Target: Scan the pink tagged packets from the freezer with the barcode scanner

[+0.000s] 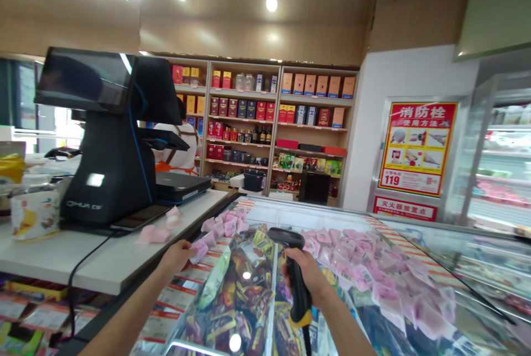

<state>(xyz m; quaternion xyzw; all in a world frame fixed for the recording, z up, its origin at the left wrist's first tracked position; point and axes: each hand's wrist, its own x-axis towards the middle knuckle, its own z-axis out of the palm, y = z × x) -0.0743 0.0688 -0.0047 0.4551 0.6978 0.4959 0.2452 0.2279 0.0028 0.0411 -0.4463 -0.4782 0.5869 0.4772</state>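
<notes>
My right hand [309, 276] is wrapped round the handle of a black and yellow barcode scanner [299, 289], its head over the glass-topped freezer. With its fingers closed, my left hand [177, 256] grips the edge of a small pink packet [199, 251] with a pale label. That packet is at the near end of a row of similar pink packets [224, 226] along the freezer's left edge. Right of the scanner, a large spread of pink packets [365, 267] lies on the glass. Wrapped ice creams [236, 289] show through the glass below.
A black till [112, 168] stands on the white counter [99, 259] at left, beside a phone [141, 216] and a few pink packets [160, 231]. A cable hangs over the counter's front. Behind are shelves of boxes [244, 110] and a person in white [182, 146].
</notes>
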